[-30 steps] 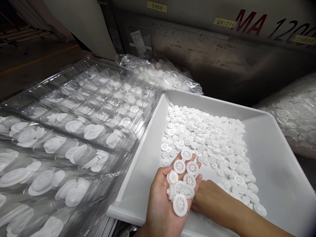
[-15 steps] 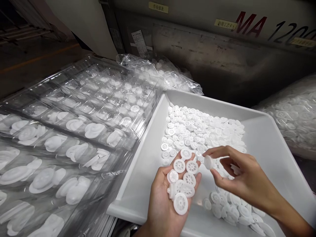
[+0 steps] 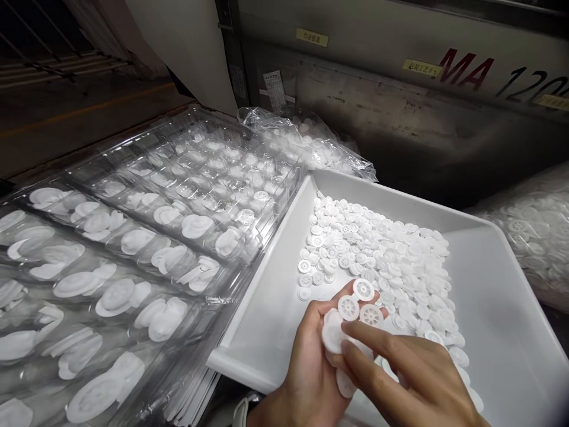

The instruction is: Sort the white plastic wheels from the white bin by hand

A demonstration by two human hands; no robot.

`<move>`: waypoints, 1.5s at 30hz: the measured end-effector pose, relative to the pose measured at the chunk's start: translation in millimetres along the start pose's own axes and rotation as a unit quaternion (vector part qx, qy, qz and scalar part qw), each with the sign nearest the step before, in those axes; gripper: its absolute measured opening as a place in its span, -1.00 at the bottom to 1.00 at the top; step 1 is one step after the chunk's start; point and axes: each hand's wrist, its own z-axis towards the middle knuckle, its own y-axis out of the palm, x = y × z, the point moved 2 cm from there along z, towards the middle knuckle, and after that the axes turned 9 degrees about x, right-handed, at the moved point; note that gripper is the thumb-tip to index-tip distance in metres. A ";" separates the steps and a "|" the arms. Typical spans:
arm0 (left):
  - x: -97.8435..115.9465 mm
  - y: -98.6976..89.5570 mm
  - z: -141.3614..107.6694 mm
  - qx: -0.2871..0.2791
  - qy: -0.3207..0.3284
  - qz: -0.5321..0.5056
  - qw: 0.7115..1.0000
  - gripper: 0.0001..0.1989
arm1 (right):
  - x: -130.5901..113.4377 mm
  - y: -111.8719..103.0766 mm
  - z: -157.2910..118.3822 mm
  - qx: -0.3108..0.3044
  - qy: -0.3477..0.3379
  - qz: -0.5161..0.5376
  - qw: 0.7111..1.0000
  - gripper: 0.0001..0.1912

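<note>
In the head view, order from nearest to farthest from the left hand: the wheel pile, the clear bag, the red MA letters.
From the left hand:
1. Wheel pile, in the tray
2. Clear bag, behind tray
3. Red MA letters, on machine

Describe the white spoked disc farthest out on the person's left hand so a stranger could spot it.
Find the big white tray beside the clear blister trays. Over its near edge, the left hand cradles white spoked discs. The target disc sits farthest out, at the fingertips, flat with its spokes fully showing.
</note>
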 end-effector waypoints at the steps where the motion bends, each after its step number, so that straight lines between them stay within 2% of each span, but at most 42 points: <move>1: -0.5 -0.8 0.3 -0.002 0.002 -0.003 1.000 -0.75 | -0.2 0.5 -0.8 0.003 -0.007 -0.001 1.000 -0.71; 4: -1.7 -2.9 1.1 -0.010 0.005 -0.013 1.000 -0.75 | -0.6 4.0 -4.1 -0.003 -0.004 0.020 1.000 -0.75; 9: 1.1 -0.5 -0.7 -0.027 -0.005 -0.030 0.999 -0.77 | 1.9 9.3 -9.5 0.003 0.075 0.081 0.994 -0.85; 12: 3.7 -0.3 -1.4 -0.021 -0.002 -0.031 0.999 -0.72 | 5.8 7.4 -11.2 0.004 0.103 0.097 0.990 -0.81; 14: 4.8 -1.7 -1.0 -0.011 0.002 -0.026 1.000 -0.68 | 10.9 3.5 -12.3 -0.017 0.104 0.107 0.989 -0.78; 19: 7.9 -3.3 0.2 0.003 0.041 -0.002 0.999 -0.62 | 29.3 -7.6 -17.3 -0.116 0.081 0.097 0.985 -0.79; 25: 7.3 -1.7 2.7 -0.002 0.035 -0.024 0.999 -0.59 | 35.8 -6.5 -19.9 -0.144 0.081 0.095 0.982 -0.74; 31: 5.0 -4.1 4.8 0.022 0.027 -0.012 0.999 -0.52 | 35.2 -2.0 -21.2 -0.168 0.080 0.091 0.978 -0.67; 34: 3.7 -2.6 4.9 0.026 0.020 -0.015 0.999 -0.51 | 36.2 -2.6 -23.3 -0.183 0.059 0.080 0.978 -0.65; 40: 3.7 -2.9 5.0 0.024 0.012 -0.027 0.999 -0.49 | 35.5 -6.2 -20.0 -0.154 -0.066 0.083 0.982 -0.61; 42: 5.2 -4.6 4.1 0.031 0.008 -0.036 0.999 -0.50 | 35.9 -7.1 -18.9 -0.138 -0.076 0.089 0.983 -0.53; 45: 7.3 -5.5 1.9 0.033 0.011 -0.042 0.999 -0.52 | 34.9 -7.2 -19.6 -0.132 -0.086 0.094 0.983 -0.54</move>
